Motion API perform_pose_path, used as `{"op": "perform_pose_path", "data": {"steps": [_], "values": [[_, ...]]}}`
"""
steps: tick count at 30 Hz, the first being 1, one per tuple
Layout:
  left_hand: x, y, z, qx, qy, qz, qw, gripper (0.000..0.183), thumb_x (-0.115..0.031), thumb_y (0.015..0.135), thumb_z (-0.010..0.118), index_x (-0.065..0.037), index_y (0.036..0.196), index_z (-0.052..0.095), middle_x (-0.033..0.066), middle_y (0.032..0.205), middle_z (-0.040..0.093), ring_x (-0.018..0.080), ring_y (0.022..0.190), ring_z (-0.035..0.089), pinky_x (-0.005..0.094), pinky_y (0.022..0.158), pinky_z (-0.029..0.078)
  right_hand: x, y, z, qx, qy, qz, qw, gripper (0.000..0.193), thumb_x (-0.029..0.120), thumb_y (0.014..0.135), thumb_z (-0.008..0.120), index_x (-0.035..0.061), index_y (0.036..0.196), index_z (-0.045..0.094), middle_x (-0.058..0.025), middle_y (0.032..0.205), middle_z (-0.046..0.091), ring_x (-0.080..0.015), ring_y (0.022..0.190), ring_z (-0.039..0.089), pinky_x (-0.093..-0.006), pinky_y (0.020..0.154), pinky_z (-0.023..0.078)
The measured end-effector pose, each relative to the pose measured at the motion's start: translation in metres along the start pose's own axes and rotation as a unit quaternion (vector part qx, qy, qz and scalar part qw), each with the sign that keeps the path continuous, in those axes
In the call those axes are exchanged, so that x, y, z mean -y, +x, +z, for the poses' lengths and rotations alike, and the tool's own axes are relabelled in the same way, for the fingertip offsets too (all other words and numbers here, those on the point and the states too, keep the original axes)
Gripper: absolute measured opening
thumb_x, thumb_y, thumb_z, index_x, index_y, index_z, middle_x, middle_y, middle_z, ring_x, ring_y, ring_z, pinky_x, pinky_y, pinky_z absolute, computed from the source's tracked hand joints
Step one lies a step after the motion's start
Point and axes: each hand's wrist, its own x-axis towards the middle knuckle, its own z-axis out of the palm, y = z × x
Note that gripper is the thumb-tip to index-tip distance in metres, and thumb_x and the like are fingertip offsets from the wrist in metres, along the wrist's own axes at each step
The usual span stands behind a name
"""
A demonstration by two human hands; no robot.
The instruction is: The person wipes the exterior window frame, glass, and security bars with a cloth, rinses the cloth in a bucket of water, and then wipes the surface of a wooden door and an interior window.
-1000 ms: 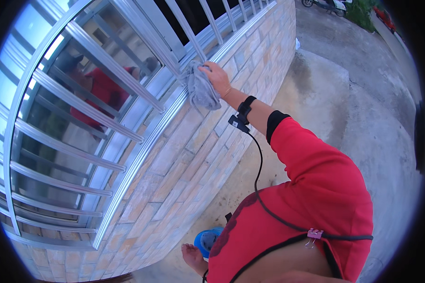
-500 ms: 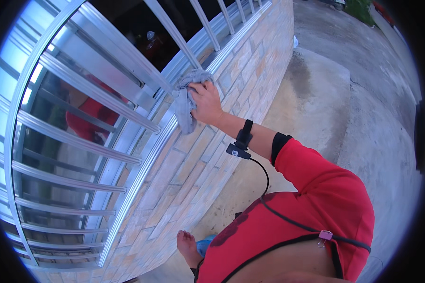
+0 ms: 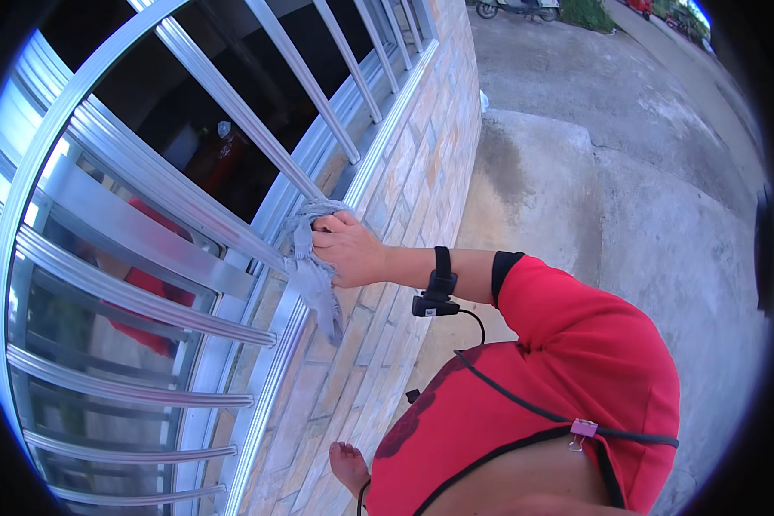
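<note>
My right hand point(image 3: 348, 249) reaches across to the left, its fingers closed on a bunched grey cloth point(image 3: 316, 297). It presses the cloth to the window's lower rail, at the foot of the metal bars point(image 3: 181, 301). One end of the cloth hangs loose over the stone wall below. The side of the cloth facing the bars is hidden. What appears to be my left hand point(image 3: 350, 464) hangs low beside my body, small in view, near the wall. Its fingers look slightly apart, and nothing shows in them.
A light stone-faced wall point(image 3: 387, 258) runs under the barred window. Behind the bars are reflecting glass panes point(image 3: 103, 301) and a dark interior. A black cable point(image 3: 525, 400) crosses my shirt to a wrist device point(image 3: 439, 284). A scooter point(image 3: 520, 9) stands far off on the concrete.
My view has shifted, so the window, right hand and cloth appear lower and farther left. The cloth remains near the same bars, still in my right hand.
</note>
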Motion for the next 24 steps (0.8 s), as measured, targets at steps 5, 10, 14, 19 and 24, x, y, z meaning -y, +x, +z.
{"op": "perform_pose_path", "data": {"steps": [5, 10, 14, 19, 24], "values": [[-0.009, 0.018, 0.041, 0.059, 0.024, 0.029, 0.998, 0.007, -0.014, 0.080, 0.053, -0.010, 0.085, 0.048, -0.0013, 0.072, 0.049, 0.0099, 0.064, 0.046, 0.0222, 0.057, 0.037, -0.092, -0.049, -0.009, -0.158, -0.031, 0.044, 0.986, 0.021, 0.011, 0.057, 0.064, 0.0076, 0.076, 0.059, -0.0057, 0.087, 0.054, -0.0309, 0.085, 0.047, -0.0365, 0.072, 0.038], [0.007, 0.035, 0.086, 0.068, 0.066, 0.007, 0.995, 0.008, -0.014, 0.080, 0.053, -0.010, 0.086, 0.049, -0.0010, 0.073, 0.050, 0.0103, 0.064, 0.047, 0.0230, 0.057, 0.038, -0.143, -0.051, 0.002, -0.284, 0.012, 0.320, 0.904, 0.038, 0.005, 0.061, 0.061, 0.0055, 0.098, 0.054, -0.0135, 0.103, 0.048, -0.0322, 0.095, 0.044, -0.0393, 0.081, 0.036], [0.022, 0.042, 0.145, 0.099, 0.063, -0.046, 0.992, 0.007, -0.013, 0.080, 0.053, -0.010, 0.085, 0.050, 0.0002, 0.074, 0.052, 0.0110, 0.065, 0.048, 0.0241, 0.057, 0.038, -0.166, -0.049, 0.030, -0.229, 0.013, 0.209, 0.951, 0.041, 0.010, 0.061, 0.060, 0.0073, 0.102, 0.053, -0.0118, 0.105, 0.046, -0.0322, 0.096, 0.041, -0.0389, 0.085, 0.032], [0.058, 0.037, 0.224, 0.093, 0.063, -0.037, 0.993, 0.006, -0.012, 0.080, 0.052, -0.009, 0.086, 0.051, 0.0013, 0.075, 0.052, 0.0116, 0.066, 0.048, 0.0244, 0.059, 0.039, -0.302, -0.062, 0.039, -0.290, -0.075, 0.296, 0.907, 0.051, 0.027, 0.066, 0.061, 0.0035, 0.108, 0.046, -0.0151, 0.106, 0.043, -0.0349, 0.098, 0.039, -0.0404, 0.087, 0.030], [0.092, 0.019, 0.292, 0.087, 0.094, -0.040, 0.991, 0.008, -0.014, 0.081, 0.053, -0.007, 0.086, 0.051, 0.0023, 0.075, 0.053, 0.0122, 0.068, 0.050, 0.0237, 0.060, 0.040, -0.450, -0.097, 0.012, -0.144, 0.282, 0.505, 0.803, 0.032, 0.023, 0.081, 0.053, 0.0019, 0.105, 0.053, -0.0123, 0.100, 0.057, -0.0222, 0.089, 0.055, -0.0319, 0.077, 0.044]]}}
